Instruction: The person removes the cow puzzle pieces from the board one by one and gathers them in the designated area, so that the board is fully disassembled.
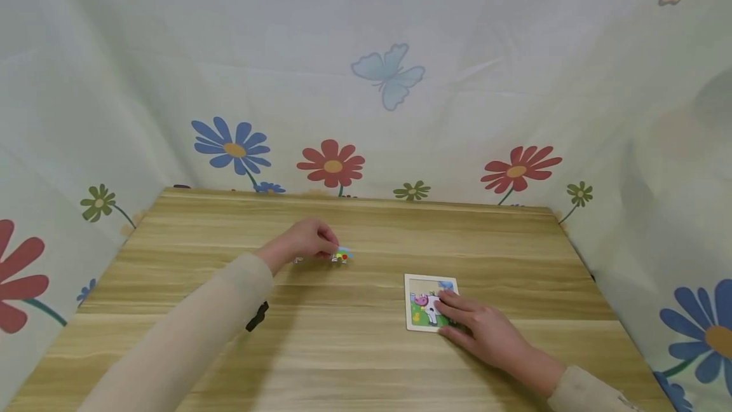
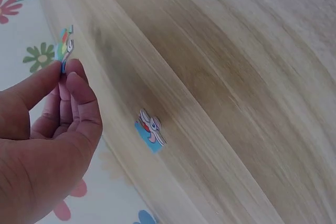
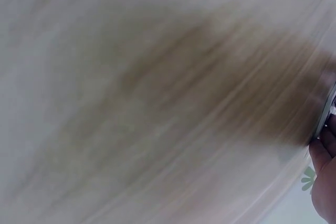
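Note:
My left hand (image 1: 309, 240) pinches a small colourful jigsaw piece (image 2: 64, 48) between thumb and fingertips, just above the far middle of the table. A second jigsaw piece (image 2: 149, 131), blue with pink and white, lies flat on the wood beside that hand; the head view shows only a sliver of it. To the right is a white-framed puzzle board (image 1: 408, 304) with a cow picture. My right hand (image 1: 486, 329) rests on its right side, fingers extended over the picture and thumb at the near edge. That hand covers part of the board.
The wooden table (image 1: 343, 361) runs back to a flowered cloth wall (image 1: 274, 81), which also rises at both sides. Under the left forearm a black object (image 1: 257, 316) shows, partly hidden by the sleeve.

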Demonstrator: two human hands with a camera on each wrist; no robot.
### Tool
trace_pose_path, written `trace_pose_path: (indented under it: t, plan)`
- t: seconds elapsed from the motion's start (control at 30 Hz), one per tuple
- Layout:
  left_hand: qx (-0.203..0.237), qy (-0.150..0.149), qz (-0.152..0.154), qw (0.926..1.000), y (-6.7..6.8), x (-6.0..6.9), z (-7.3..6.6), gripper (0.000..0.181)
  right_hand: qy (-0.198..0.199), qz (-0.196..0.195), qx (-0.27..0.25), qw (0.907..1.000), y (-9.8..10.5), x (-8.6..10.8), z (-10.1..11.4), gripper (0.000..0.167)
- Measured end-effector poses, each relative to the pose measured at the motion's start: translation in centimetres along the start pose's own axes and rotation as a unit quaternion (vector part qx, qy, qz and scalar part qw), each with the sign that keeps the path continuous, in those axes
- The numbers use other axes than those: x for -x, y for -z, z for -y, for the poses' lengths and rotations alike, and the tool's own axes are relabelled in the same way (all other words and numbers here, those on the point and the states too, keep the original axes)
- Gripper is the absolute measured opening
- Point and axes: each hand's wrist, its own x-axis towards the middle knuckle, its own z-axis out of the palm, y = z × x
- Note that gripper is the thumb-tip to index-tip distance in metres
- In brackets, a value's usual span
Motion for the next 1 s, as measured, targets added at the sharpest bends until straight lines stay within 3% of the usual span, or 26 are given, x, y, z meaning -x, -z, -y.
trace_pose_path:
  t: [0.37,1.0]
  plan:
    - [-0.018,0.020,-0.020,0.9995,1.1,-0.1,1.0,0.009,-0.005,0.007,-0.004,1.0000,0.1,-0.1,0.1,0.051]
    - [-0.139,0.022,-0.056,0.9884,0.7,-0.2,1.7,0.008,-0.007,0.007,0.000,1.0000,0.0,-0.1,0.1,0.051]
